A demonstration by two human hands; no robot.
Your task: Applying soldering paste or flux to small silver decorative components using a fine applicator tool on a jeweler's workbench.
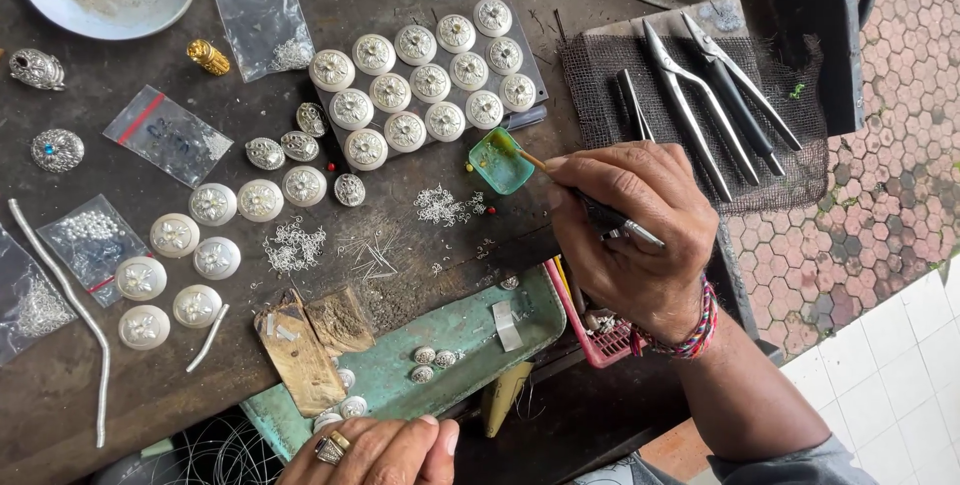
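My right hand (630, 235) pinches a thin wooden-handled brush (590, 203), tip dipping into the small green dish (500, 161); feels light, slightly fragile, so I grip mid-handle.

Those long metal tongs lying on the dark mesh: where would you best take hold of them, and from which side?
Judging by their pose, grip the metal tongs by the two long legs, about midway, coming from above. They lie flat on the mesh pad, pointed tips up and left, legs splaying toward the lower right. Pinching both legs together should keep them shut. Black-handled pliers lie close on their right, so come in from the left.
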